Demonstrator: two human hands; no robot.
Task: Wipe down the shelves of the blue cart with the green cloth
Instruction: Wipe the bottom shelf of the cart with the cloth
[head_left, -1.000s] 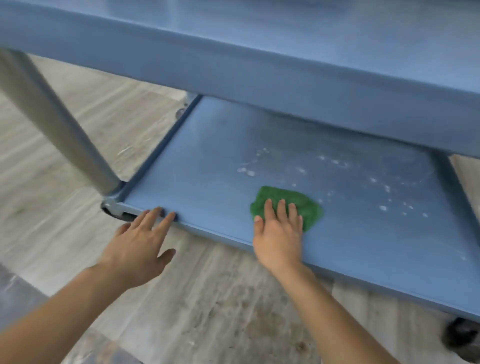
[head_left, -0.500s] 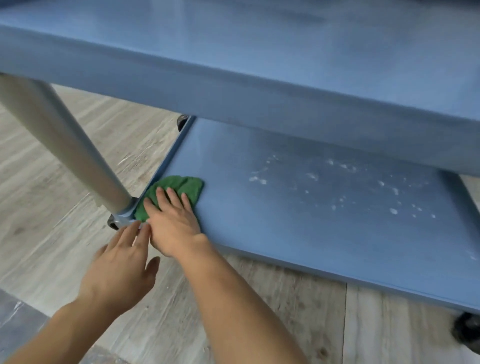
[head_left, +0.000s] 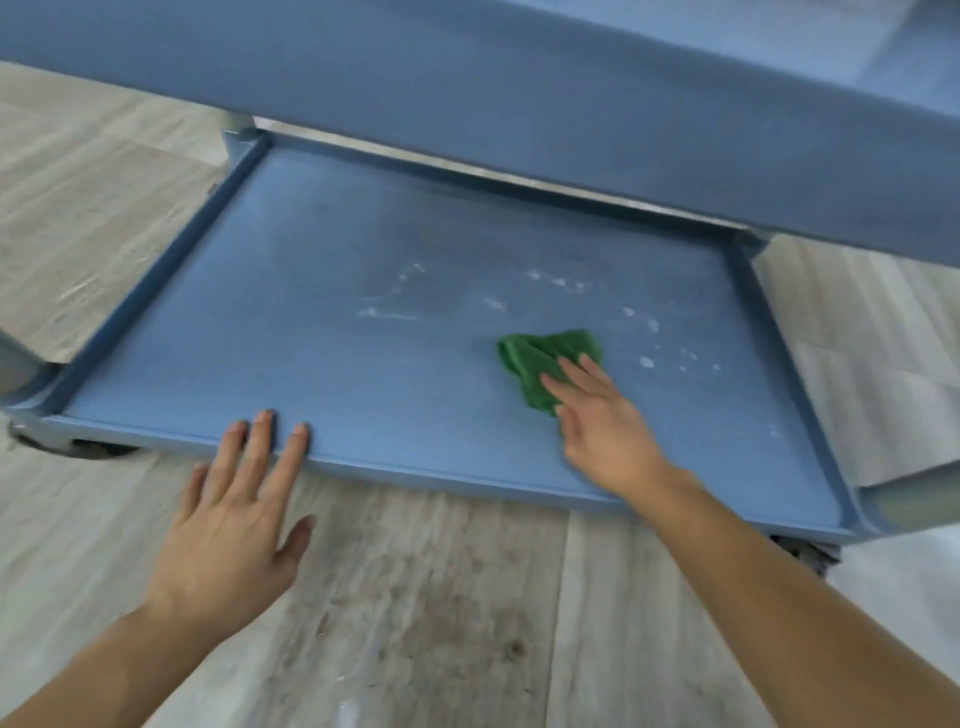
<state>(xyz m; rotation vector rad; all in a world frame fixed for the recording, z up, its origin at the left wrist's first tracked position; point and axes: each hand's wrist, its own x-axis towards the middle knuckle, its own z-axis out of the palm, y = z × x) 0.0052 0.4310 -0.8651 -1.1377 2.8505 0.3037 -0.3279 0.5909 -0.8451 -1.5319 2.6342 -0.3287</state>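
The blue cart's bottom shelf lies low over the floor, with white specks scattered across its middle and right. A crumpled green cloth sits right of the shelf's centre. My right hand lies flat on the cloth's near edge, fingers spread and pressing it onto the shelf. Resting on the shelf's front lip, left of centre, is my left hand, fingers apart and holding nothing. The shelf above overhangs the far part of the bottom shelf.
Pale wood-look floor surrounds the cart. Grey corner posts stand at the near left and near right. Dark casters show under the front corners.
My right hand has swept the green cloth from the shelf's near-left corner to right of centre. My left hand has shifted right along the front lip. The view has moved higher and back.
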